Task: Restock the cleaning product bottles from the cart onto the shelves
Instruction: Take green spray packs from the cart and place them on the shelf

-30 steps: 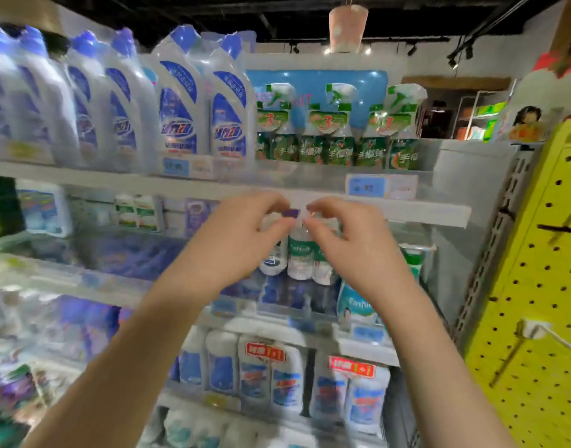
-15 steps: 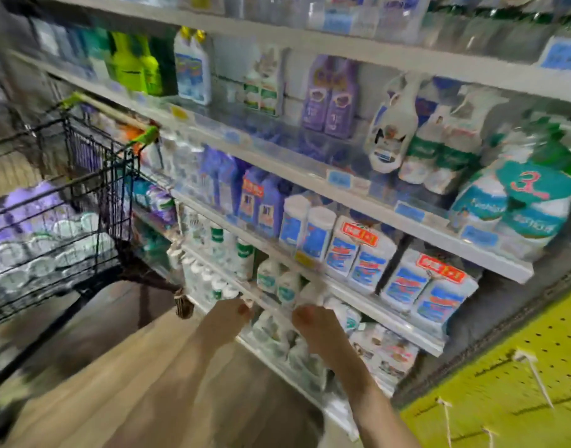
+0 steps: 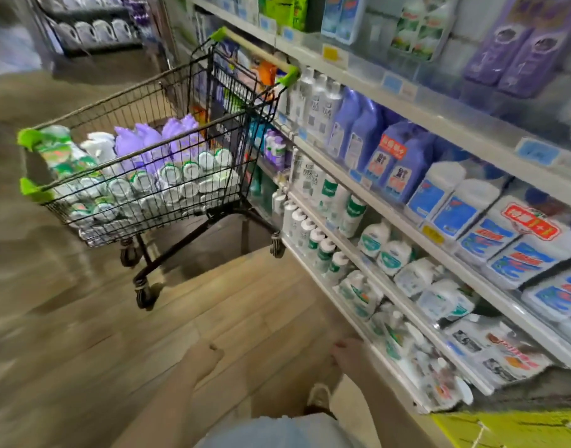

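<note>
Over the wood floor by the cart, left hand and right hand hang empty, loosely curled.

Open wooden floor lies in front of the cart. Cart top open, packed with bottles; wire sides bar sideways entry. Right: shelves crowded; cart handle just beside them.

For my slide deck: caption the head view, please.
Left hand and right hand hang empty beside the shelves; the cart ahead holds bottles.
</note>
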